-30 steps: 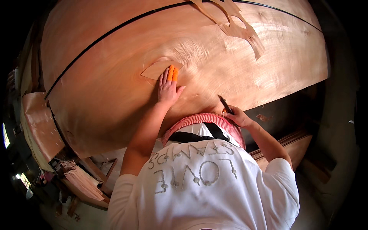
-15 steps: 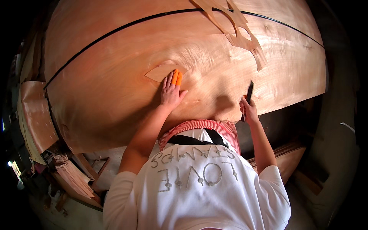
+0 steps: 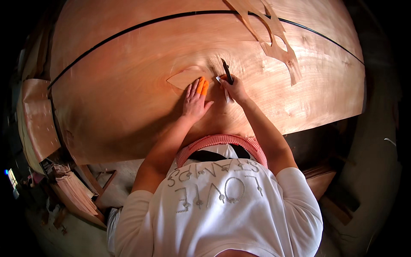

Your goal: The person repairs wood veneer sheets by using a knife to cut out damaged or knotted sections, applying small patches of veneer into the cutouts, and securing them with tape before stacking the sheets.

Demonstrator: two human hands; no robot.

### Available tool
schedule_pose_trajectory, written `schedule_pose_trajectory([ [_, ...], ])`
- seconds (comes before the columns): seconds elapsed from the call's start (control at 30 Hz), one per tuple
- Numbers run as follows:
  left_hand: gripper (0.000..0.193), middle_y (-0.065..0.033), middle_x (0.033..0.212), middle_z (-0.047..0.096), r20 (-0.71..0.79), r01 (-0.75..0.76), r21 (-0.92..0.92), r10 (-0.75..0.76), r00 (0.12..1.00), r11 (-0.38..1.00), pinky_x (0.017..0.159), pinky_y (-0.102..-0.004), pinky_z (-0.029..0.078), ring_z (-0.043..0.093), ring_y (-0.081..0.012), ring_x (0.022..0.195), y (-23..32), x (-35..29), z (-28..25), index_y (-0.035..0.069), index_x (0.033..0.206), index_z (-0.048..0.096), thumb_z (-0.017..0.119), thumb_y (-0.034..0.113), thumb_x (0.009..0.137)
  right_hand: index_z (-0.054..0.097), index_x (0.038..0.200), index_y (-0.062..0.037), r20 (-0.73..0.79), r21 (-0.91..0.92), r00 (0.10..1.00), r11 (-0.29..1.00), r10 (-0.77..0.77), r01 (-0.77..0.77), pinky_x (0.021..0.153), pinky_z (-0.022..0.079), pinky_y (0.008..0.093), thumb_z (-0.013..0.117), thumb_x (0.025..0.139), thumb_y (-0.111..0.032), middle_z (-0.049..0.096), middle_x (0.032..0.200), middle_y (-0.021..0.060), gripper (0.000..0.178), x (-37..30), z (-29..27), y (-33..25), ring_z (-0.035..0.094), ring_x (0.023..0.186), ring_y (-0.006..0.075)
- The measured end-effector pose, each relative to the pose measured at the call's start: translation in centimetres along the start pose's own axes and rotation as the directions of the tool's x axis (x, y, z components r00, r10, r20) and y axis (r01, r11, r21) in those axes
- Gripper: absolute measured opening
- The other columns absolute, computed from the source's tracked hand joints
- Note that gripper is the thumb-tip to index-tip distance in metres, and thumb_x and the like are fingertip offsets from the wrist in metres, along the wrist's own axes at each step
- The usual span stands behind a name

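Note:
My left hand [image 3: 196,103] lies flat on the wood veneer sheet [image 3: 115,115], fingers stretched out, with orange covers on two of them. Its fingertips press on the lower right part of a leaf-shaped veneer patch [image 3: 185,79]. Just right of the patch, my right hand [image 3: 235,89] is closed around a black utility knife [image 3: 226,70], whose upper end points away from me. A narrow whitish strip [image 3: 227,97] shows beside the fingers of this hand; what it is I cannot make out.
A cut-out veneer scrap [image 3: 280,52] with large holes lies at the far right, near a black strap or cord [image 3: 141,25] crossing the sheet. Veneer strips [image 3: 75,190] are stacked low at the left. A brownish sheet [image 3: 38,118] hangs at the left edge.
My right hand has moved left and away from me with the knife, from the sheet's near right edge to beside the patch. The left hand stays on the patch.

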State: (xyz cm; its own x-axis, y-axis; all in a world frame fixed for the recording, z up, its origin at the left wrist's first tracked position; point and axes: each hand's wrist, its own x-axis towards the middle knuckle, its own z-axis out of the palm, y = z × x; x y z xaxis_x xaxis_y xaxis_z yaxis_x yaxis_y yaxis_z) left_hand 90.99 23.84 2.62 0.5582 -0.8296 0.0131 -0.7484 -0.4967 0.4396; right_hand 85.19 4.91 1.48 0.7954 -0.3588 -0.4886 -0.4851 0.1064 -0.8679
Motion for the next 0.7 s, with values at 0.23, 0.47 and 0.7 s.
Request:
schedule_pose_trajectory([
  [0.23, 0.069, -0.0180, 0.137, 0.029, -0.034, 0.019, -0.018, -0.020, 0.999, 1.000, 0.105, -0.0442, 0.020, 0.025, -0.0317, 0.129, 0.2, -0.1, 0.0, -0.001, 0.131, 0.032, 0.059, 0.034, 0.078, 0.057, 0.085, -0.0034, -0.129, -0.194, 0.991, 0.979, 0.031, -0.056, 0.049, 0.042, 0.0216, 0.062, 0.081, -0.015, 0.059, 0.062, 0.0018, 0.014, 0.5, 1.6, -1.1, 0.053, 0.053, 0.0076],
  [0.47, 0.066, -0.0193, 0.135, 0.032, -0.117, 0.073, -0.053, -0.079, 0.990, 0.996, 0.103, -0.0426, 0.025, 0.030, -0.0337, 0.125, 1.2, 0.4, -0.4, -0.001, 0.130, 0.034, 0.058, 0.034, 0.079, 0.055, 0.082, -0.0025, -0.124, -0.345, 0.992, 0.937, 0.006, -0.049, 0.051, 0.046, 0.0259, 0.063, 0.078, -0.019, 0.061, 0.064, 0.0062, 0.019, 1.4, 1.8, -1.9, 0.059, 0.056, 0.0122],
  [0.7, 0.064, -0.0126, 0.135, 0.036, -0.053, -0.048, -0.154, 0.040, 0.998, 0.987, 0.101, -0.0407, 0.026, 0.032, -0.0262, 0.124, 1.6, 2.4, -1.1, 0.002, 0.129, 0.037, 0.059, 0.032, 0.077, 0.058, 0.089, -0.0022, -0.162, -0.523, 0.979, 0.852, -0.122, 0.020, 0.055, 0.047, 0.0303, 0.063, 0.077, -0.024, 0.061, 0.068, 0.0107, 0.025, 1.9, 1.8, -0.8, 0.061, 0.061, 0.0182],
])
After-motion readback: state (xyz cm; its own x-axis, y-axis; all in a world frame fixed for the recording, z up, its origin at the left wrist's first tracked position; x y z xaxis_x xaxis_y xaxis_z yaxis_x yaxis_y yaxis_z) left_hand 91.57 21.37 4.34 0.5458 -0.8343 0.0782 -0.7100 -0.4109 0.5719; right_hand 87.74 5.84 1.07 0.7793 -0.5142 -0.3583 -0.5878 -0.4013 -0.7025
